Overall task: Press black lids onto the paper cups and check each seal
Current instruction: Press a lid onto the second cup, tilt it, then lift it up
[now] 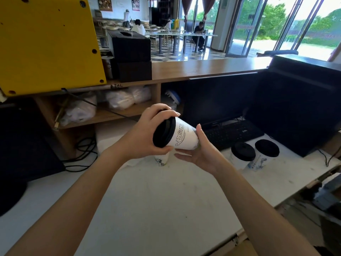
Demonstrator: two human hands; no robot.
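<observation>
I hold a white paper cup [183,135] with a line drawing tipped on its side above the white counter [166,200]. A black lid [163,133] sits on its mouth, facing me and to the left. My left hand [147,132] wraps the lid end, fingers over the rim. My right hand [199,148] cups the base from below and the right. Another white cup [162,159] stands on the counter under my hands, mostly hidden. Two lidded cups [243,154] [266,150] stand upright at the right.
A black keyboard [234,133] and a dark monitor [217,100] lie behind the cups. A yellow machine [48,43] stands at the upper left, black boxes [131,56] beside it. Cables [81,156] trail at the left. The counter edge runs along the right.
</observation>
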